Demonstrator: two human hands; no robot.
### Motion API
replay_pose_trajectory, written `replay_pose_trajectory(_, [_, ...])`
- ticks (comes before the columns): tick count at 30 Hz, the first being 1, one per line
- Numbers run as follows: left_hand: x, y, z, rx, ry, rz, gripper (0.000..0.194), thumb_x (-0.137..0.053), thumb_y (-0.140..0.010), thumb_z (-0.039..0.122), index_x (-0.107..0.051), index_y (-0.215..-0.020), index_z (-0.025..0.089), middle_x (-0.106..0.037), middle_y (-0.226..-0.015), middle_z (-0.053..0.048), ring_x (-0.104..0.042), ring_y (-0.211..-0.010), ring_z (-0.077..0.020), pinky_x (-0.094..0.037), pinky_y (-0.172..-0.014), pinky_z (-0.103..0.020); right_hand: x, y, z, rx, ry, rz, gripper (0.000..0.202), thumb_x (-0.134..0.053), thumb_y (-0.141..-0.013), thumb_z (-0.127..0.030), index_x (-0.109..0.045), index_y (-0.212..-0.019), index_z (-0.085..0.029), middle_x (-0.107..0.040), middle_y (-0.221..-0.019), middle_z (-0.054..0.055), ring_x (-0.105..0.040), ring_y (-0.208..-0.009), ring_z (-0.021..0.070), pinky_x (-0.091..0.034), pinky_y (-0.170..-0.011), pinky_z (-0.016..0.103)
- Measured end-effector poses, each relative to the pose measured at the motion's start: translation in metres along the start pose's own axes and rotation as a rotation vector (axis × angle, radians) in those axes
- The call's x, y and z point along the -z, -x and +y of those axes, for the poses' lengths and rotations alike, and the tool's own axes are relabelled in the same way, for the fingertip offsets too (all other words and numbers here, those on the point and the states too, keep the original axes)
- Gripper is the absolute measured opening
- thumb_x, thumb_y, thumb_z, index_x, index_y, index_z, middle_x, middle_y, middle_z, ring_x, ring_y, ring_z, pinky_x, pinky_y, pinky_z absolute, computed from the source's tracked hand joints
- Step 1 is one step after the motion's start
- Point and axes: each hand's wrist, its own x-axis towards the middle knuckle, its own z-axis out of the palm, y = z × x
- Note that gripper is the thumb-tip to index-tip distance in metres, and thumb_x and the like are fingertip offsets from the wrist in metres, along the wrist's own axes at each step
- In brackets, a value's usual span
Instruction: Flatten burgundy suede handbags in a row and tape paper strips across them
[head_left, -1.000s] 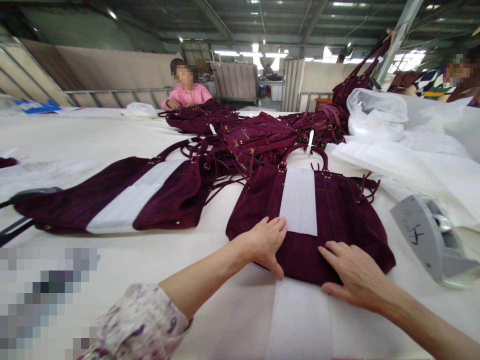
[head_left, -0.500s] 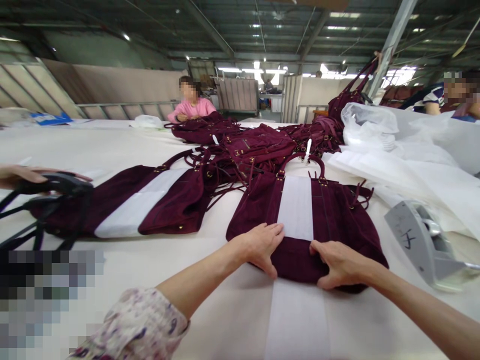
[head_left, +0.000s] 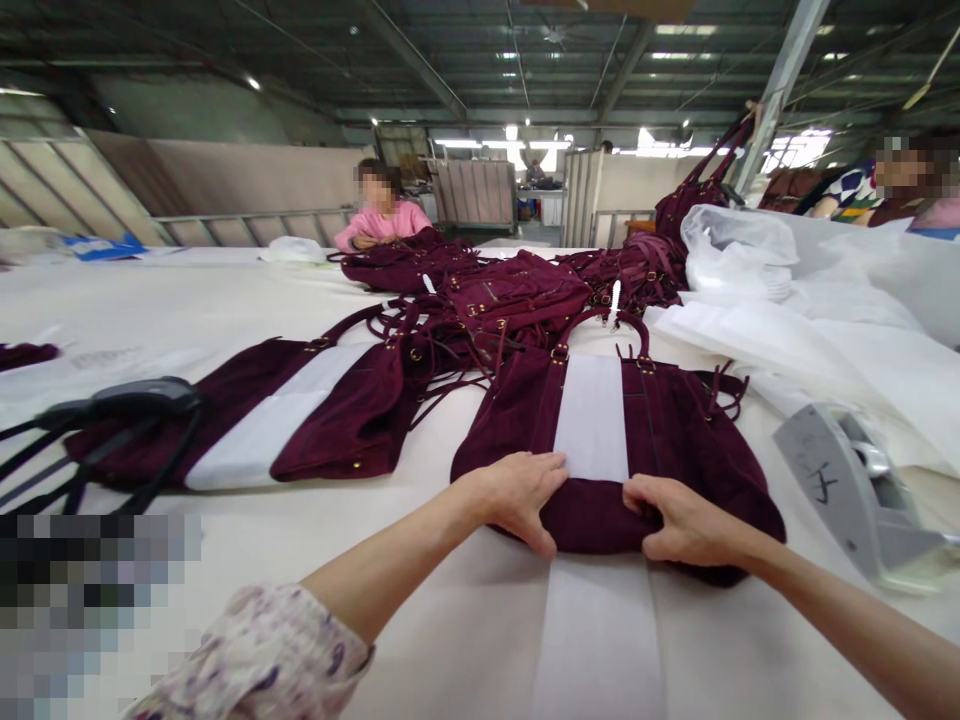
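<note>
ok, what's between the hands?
Head view: the lower part of the maroon bag and the end of the white strip lie between left hand and right hand.

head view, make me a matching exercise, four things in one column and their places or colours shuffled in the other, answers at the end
Column A
1. Left hand
2. Device beside the right-hand maroon bag
3. Right hand
4. Co-worker's top

Column B
a. Grey with black marks
b. Pink
c. Fingertips by the lower left corner of the white strip on that bag
d. Fingertips by the lower right corner of that strip

Pairs: 1-c, 2-a, 3-d, 4-b
</note>
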Motion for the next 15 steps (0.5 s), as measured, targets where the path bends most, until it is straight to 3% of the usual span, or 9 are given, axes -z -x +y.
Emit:
replay_pose_trajectory(5, [0.017,-0.006,-0.007,0.040,0.048,-0.035,0.073,-0.070,-0.061,0.051,-0.054,-0.125,0.020,-0.056,-0.132,-0.011,-0.058,-0.111,-0.0280,-0.045,-0.090,-0.031,0.013,-0.011,-0.002,-0.130,-0.220,-0.046,0.022,-0.056,-0.057,-0.014,-0.039,-0.069,-0.020,-0.039,-0.062,-0.007,-0.036,-0.059,0.0089,-0.026,-0.051,0.020])
replay_pose_trajectory(8, [0.025,-0.013,-0.015,0.056,0.060,-0.073,0.066,-0.071,-0.061,0.046,-0.058,-0.120,0.021,-0.067,-0.113,-0.007,-0.063,-0.098,-0.0256,-0.047,-0.080,-0.029,0.014,-0.025,0.006,-0.177,-0.297,-0.111,0.030,-0.069,-0.054,-0.020,-0.045,-0.071,-0.020,-0.047,-0.064,-0.007,-0.041,-0.059,0.0092,-0.029,-0.051,0.019])
replay_pose_trajectory(12, [0.035,-0.026,-0.026,-0.003,0.071,-0.080,0.041,-0.065,-0.067,0.032,-0.066,-0.107,0.022,-0.071,-0.090,-0.001,-0.064,-0.079,-0.0198,-0.046,-0.067,-0.025,0.012,-0.045,0.011,-0.189,-0.225,-0.075,0.031,-0.076,-0.056,-0.031,-0.054,-0.074,-0.019,-0.058,-0.070,-0.004,-0.052,-0.065,0.0140,-0.036,-0.056,0.022])
replay_pose_trajectory(15, [0.042,-0.035,-0.030,0.007,0.128,-0.108,0.038,-0.064,-0.066,0.025,-0.068,-0.104,0.021,-0.071,-0.084,0.001,-0.063,-0.074,-0.0176,-0.045,-0.062,-0.023,0.022,-0.047,0.006,-0.143,-0.076,-0.006,0.028,-0.071,-0.066,-0.039,-0.056,-0.076,-0.019,-0.062,-0.076,0.000,-0.056,-0.069,0.0173,-0.038,-0.060,0.025])
